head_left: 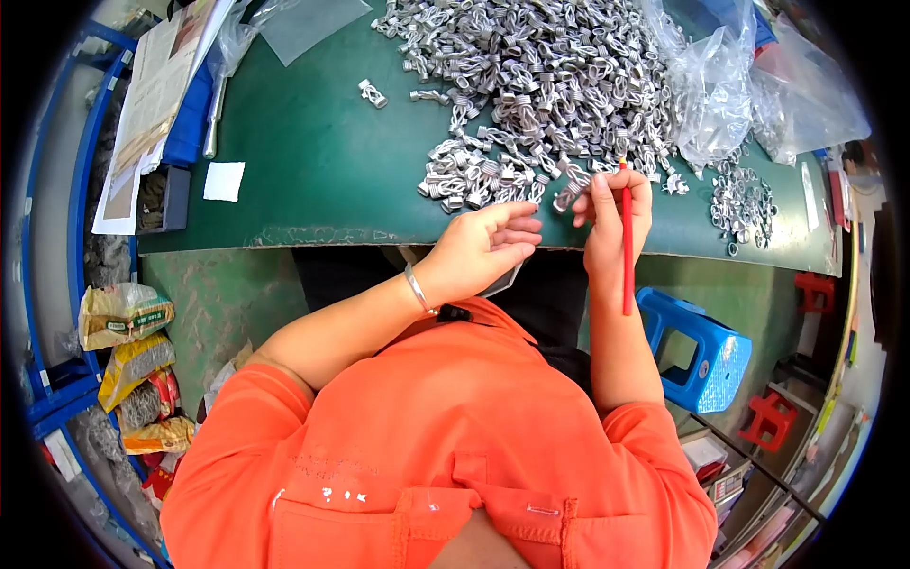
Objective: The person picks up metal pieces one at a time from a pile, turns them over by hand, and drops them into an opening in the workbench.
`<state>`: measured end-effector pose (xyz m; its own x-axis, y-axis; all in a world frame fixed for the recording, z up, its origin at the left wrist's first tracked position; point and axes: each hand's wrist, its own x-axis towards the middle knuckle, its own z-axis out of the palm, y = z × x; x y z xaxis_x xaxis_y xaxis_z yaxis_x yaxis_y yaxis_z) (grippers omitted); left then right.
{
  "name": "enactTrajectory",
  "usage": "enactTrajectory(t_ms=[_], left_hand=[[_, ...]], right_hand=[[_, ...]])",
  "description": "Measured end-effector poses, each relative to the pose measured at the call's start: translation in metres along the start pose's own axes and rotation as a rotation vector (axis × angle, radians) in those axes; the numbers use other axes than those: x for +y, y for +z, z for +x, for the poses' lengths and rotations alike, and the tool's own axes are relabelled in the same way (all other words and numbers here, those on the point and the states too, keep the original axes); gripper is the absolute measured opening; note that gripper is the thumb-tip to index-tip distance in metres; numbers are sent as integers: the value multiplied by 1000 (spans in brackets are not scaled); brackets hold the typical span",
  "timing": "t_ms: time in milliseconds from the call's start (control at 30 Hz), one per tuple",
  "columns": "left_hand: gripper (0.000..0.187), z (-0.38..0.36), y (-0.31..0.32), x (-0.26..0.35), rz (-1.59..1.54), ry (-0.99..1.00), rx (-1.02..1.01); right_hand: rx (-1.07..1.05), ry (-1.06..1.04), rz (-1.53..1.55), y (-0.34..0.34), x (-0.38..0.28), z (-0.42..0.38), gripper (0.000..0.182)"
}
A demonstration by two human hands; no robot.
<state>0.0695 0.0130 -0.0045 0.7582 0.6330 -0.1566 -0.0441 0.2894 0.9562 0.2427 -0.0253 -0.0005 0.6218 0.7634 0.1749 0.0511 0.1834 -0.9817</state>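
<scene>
My right hand [611, 216] is closed around a slim red pencil-like stick [627, 256], held upright with a yellowish tip at its far end. At the thumb and fingertips of that hand is one coiled grey-white cable bundle [572, 194]; whether they grip it or only touch it is hard to tell. My left hand [482, 245], with a silver bracelet [415, 287] at the wrist, is beside it at the table edge, fingers apart and loosely bent, holding nothing. Just beyond both hands lies a smaller heap of similar bundles [474, 175].
A large pile of cable bundles [559, 71] covers the back of the green table [313, 142]. Clear plastic bags [716, 95] and small loose rings [742, 204] lie to the right. A white paper square [224, 181] is at left. A blue stool [697, 356] stands below the right side.
</scene>
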Motion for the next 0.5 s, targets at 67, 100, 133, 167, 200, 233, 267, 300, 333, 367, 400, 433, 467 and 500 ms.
enactTrajectory(t_ms=[67, 100, 133, 167, 200, 233, 267, 300, 333, 367, 400, 433, 467, 500], left_hand=[[46, -1, -1, 2, -32, -29, 7], [44, -2, -1, 3, -65, -58, 17], [44, -2, -1, 5, -65, -59, 16], [43, -2, -2, 8, -114, -51, 40], [42, -3, -2, 10, -162, -45, 65], [44, -3, -1, 12, -202, -14, 78], [44, -3, -2, 11, -202, -15, 80], [39, -2, -3, 8, -25, -2, 90], [34, -2, -4, 6, 153, 11, 99], [34, -2, -4, 6, 153, 11, 100], [26, -2, -3, 7, 282, 110, 136], [19, -4, -3, 8, 412, 209, 171], [19, -5, -3, 10, 418, 210, 172], [13, -7, -3, 12, 218, 101, 137]], right_hand=[[-23, 166, 242, -1, -1, -1, 12], [-34, 208, 296, 1, -2, -3, 14], [-75, 225, 352, 0, -2, -5, 14], [-88, 246, 373, 2, -4, -8, 14], [-100, 268, 395, 4, -5, -12, 15], [-112, 294, 421, 6, -5, -14, 15], [-120, 325, 442, 8, -7, -17, 15], [-135, 330, 462, 11, -8, -20, 15], [-149, 336, 481, 12, -9, -22, 15], [-185, 337, 493, 13, -11, -24, 15], [-185, 338, 493, 14, -12, -26, 15], [-189, 316, 479, 17, -14, -28, 15], [-195, 292, 469, 19, -16, -29, 14], [-202, 282, 488, 18, -15, -29, 15]])
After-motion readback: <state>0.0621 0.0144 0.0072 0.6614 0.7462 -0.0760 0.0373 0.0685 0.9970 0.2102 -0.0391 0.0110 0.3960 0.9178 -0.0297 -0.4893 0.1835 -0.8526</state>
